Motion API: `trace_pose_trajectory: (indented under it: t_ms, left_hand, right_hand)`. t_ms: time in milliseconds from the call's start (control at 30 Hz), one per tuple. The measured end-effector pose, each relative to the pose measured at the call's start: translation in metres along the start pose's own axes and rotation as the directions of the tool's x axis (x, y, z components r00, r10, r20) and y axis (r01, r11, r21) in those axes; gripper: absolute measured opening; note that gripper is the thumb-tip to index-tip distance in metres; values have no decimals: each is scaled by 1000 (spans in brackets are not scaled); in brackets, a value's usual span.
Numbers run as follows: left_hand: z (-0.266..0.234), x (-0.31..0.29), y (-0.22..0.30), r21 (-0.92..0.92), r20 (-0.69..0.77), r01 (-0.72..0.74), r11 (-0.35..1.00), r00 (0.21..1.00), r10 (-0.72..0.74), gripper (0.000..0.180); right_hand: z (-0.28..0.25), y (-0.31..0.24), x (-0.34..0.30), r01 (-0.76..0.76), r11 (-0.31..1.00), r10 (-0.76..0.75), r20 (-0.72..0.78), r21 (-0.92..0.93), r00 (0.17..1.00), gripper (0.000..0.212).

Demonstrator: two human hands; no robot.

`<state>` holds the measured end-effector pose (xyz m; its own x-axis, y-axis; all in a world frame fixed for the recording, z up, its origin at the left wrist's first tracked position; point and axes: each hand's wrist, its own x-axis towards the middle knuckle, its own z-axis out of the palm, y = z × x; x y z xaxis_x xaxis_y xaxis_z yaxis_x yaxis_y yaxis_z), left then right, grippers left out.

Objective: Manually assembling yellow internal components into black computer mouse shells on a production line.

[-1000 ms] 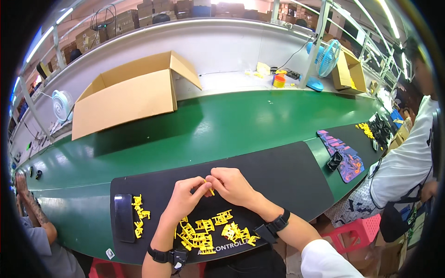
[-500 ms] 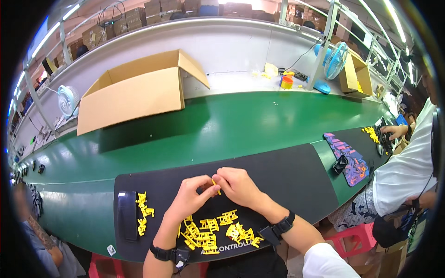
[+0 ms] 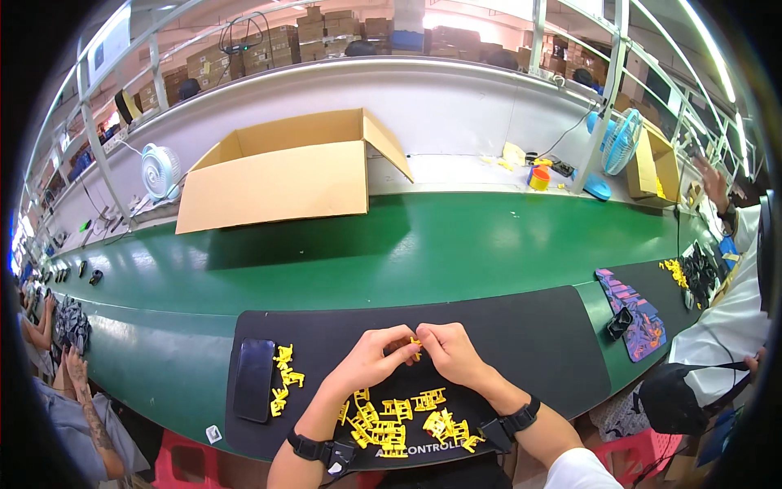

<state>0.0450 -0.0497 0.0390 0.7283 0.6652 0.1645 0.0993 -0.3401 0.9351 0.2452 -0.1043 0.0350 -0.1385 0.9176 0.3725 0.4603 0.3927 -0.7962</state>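
Head view: we see a black mat point(image 3: 521, 342), lower centre, its yellow parts point(image 3: 395, 440) likely bunched for easy reach. Above them, left hand point(image 3: 373, 359) and right hand point(image 3: 454, 352) pinch one yellow piece point(image 3: 416, 350), fingertips closed, probably steadying it.

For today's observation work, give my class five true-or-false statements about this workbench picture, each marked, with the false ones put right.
1. The left hand and right hand meet at a small yellow piece. True.
2. The dark flat rectangle lies off the mat. False: the dark flat rectangle lies on the black mat, beside a few yellow parts.
3. The large cardboard box stands open at the top. True.
4. Only one fan shows. False: there is a pale fan at left and a blue fan at right.
5. The person's wrists are bare. False: each wears a black band.
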Motion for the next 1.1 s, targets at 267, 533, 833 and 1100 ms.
trace_pose_trajectory:
  t_ms: [267,533,833,1100]
  left_hand:
    - [-1,3,-7,86,-84,45,995,996,-38,25]
    - [-4,1,-9,-10,-14,37,999,999,-37,17]
    - [-7,-2,-13,-200,32,53,978,998,-47,16]
    - [-10,-2,-14,-186,33,75,980,997,-70,12]
  right_hand:
    - [-2,-1,5,86,995,-87,-39,-41,995,28]
    - [-4,6,2,15,998,-19,62,54,998,29]
    - [-13,-2,4,56,987,-88,211,151,973,37]
    - [-9,2,5,101,983,-130,195,154,972,28]
